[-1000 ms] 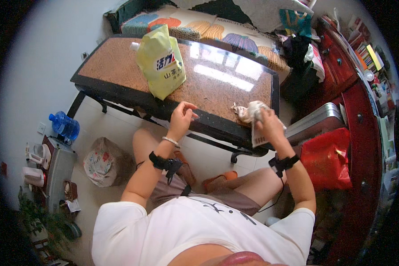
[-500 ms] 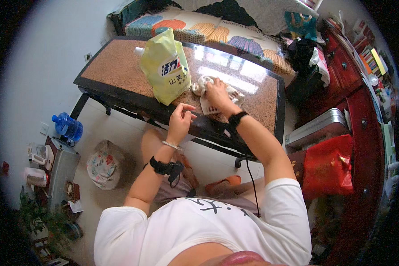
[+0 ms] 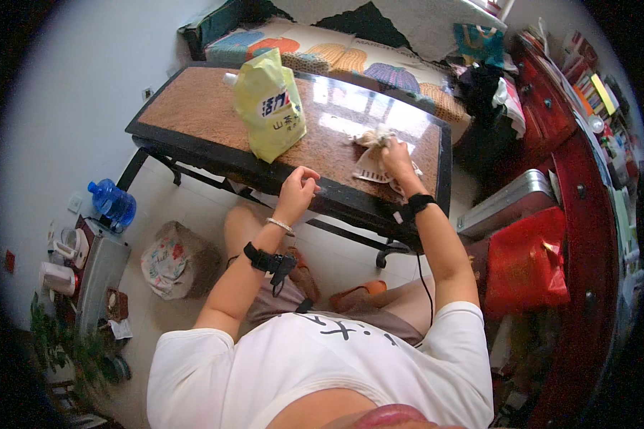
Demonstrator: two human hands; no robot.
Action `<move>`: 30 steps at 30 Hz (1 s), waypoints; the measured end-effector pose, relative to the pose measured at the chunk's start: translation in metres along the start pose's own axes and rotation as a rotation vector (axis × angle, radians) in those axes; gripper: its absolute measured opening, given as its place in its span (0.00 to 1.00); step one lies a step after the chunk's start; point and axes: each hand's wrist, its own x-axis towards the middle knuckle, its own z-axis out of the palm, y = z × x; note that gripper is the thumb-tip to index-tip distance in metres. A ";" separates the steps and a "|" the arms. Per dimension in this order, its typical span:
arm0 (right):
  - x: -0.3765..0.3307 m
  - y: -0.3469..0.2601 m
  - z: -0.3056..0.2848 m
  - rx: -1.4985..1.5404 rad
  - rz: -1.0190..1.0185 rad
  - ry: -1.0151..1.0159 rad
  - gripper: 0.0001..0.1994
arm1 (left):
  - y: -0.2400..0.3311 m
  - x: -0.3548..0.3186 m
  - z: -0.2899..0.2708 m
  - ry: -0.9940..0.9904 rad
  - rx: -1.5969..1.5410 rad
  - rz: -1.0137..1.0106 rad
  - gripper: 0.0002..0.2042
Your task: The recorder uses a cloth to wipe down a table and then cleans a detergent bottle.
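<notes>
On the right part of the brown-topped table [image 3: 186, 104], my right hand [image 3: 399, 161] grips a crumpled pale cloth [image 3: 369, 169] with dark marks on it. The cloth lies against the glossy tabletop, partly bunched under my fingers. My left hand [image 3: 297, 196] hovers by the table's near dark edge with its fingers loosely bent and apart, holding nothing. Just beyond it stands a yellow-green refill pouch [image 3: 259, 129] with a white cap at its upper left, leaning a little. Neither hand touches the pouch.
Behind the table is a seat with a colourful patterned cover [image 3: 329, 53]. A red bag [image 3: 526, 264] and a silver case [image 3: 508, 202] stand by the dark red cabinet on the right. At left are a blue water bottle [image 3: 112, 204] and a floral fabric bag [image 3: 168, 264].
My right hand has slid to the right across the tabletop, taking the cloth along. My left hand stays near the table edge, and the pouch remains standing in place.
</notes>
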 end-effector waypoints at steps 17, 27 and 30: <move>-0.080 0.054 -0.027 -0.024 -0.079 0.053 0.17 | 0.005 0.056 0.091 -0.408 0.374 0.419 0.13; -0.063 0.015 -0.007 -0.180 -0.409 -0.018 0.16 | -0.060 0.131 0.096 -0.177 0.602 0.537 0.25; -0.026 0.025 0.002 -0.163 -0.434 0.019 0.17 | -0.032 0.103 0.076 -0.380 0.280 0.125 0.26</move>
